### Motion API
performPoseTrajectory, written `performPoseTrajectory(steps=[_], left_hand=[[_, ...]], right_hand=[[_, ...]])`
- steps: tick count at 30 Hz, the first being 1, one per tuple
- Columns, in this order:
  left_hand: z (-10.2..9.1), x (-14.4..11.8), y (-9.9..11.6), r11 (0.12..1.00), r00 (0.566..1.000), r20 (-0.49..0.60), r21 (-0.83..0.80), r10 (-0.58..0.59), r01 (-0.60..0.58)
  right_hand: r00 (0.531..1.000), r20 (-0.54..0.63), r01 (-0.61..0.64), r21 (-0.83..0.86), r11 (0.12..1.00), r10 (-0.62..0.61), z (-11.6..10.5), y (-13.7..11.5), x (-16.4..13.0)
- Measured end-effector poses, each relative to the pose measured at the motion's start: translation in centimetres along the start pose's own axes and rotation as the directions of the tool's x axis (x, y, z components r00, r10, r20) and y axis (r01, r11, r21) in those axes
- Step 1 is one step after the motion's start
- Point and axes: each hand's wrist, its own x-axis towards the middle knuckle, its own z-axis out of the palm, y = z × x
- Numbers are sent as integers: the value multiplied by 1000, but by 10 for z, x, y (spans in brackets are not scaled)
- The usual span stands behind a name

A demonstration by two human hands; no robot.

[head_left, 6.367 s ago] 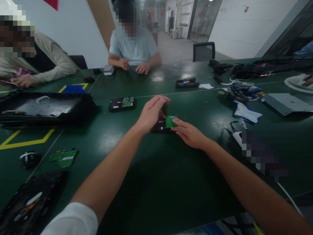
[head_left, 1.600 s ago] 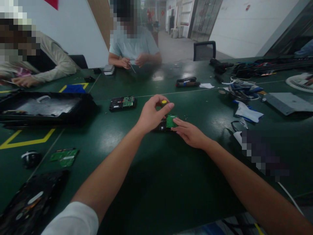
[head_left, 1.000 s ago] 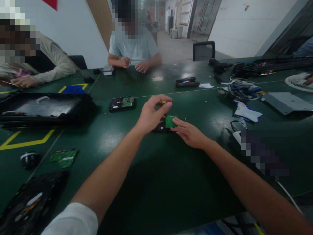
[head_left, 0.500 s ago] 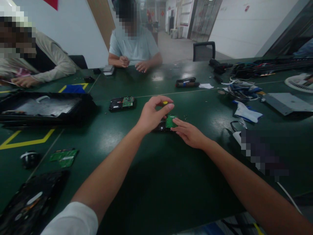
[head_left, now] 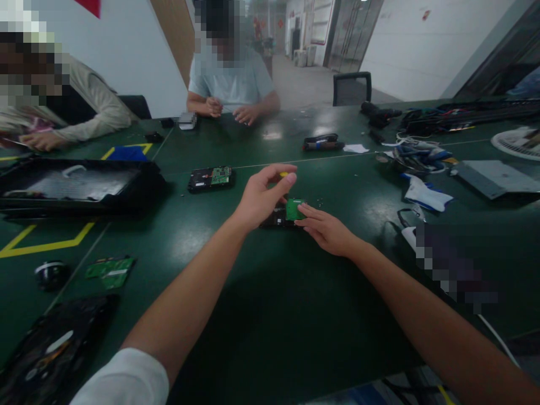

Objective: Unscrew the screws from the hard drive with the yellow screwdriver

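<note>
A small black hard drive [head_left: 277, 217] with a green circuit board [head_left: 294, 209] on its top lies on the table before me. My left hand [head_left: 270, 194] is above its left part, thumb and fingers pinched on a yellow-topped screwdriver [head_left: 284, 174]. Only the yellow end shows; the hand hides whatever is below. From the right, my right hand [head_left: 324, 228] holds the drive's right end, with fingertips on the board's right edge and lower ones at the near side. Tiny loose bits, probably screws [head_left: 320, 201], lie just beyond the drive.
Another hard drive [head_left: 211, 179] lies to the far left. Further left are a black tray [head_left: 84, 197], green circuit boards [head_left: 112, 271] and a dark casing [head_left: 59, 343]. Gloves [head_left: 428, 193], a metal box [head_left: 498, 179] and cables are at right. Two people sit across the table.
My left hand has shifted very slightly left, and the yellow top has moved up a little with its turning fingers. The right hand and the drive have stayed in place.
</note>
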Motion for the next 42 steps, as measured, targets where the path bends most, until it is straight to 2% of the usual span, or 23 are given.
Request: performPoseTrajectory(steps=[2, 4, 10, 12, 20, 23, 29, 32, 34, 39, 42], left_hand=[[-1, 0, -1, 996, 999, -1, 77, 40, -39], [-2, 1, -2, 996, 999, -1, 82, 41, -41], [0, 1, 2, 982, 997, 16, -171, -79, 80], [1, 1, 3, 977, 996, 22, -193, -92, 95], [-1, 1, -3, 998, 999, -31, 52, 27, -25], [-2, 1, -2, 997, 999, -33, 69, 36, -33], [2, 1, 4, 984, 995, -37, -157, -88, 81], [3, 0, 7, 972, 992, -26, -207, -124, 116], [3, 0, 7, 982, 995, -16, -162, -97, 93], [0, 0, 1, 996, 999, -4, 72, 48, -48], [-1, 0, 0, 999, 999, -2, 36, 33, -33]], right_hand=[[1000, 5, 1, -4, 1000, -1, 1, 1, 0], [1000, 6, -4, -4, 1000, 4, 1, 1, -1], [1000, 20, -8, -34, 999, 9, 1, 2, -2], [1000, 24, -9, -40, 999, 10, 1, 2, -2], [999, 34, -15, -34, 999, 16, 0, 0, 0], [999, 31, -13, -34, 999, 14, 0, 0, 0], [1000, 17, -11, -22, 1000, 12, 0, 0, -1], [1000, 13, -12, -23, 1000, 13, 0, -1, -1], [1000, 15, -14, -20, 1000, 14, 0, -1, -1], [1000, 21, -19, 4, 1000, 18, -1, -1, 1], [999, 28, -21, -7, 1000, 21, -1, -1, 1]])
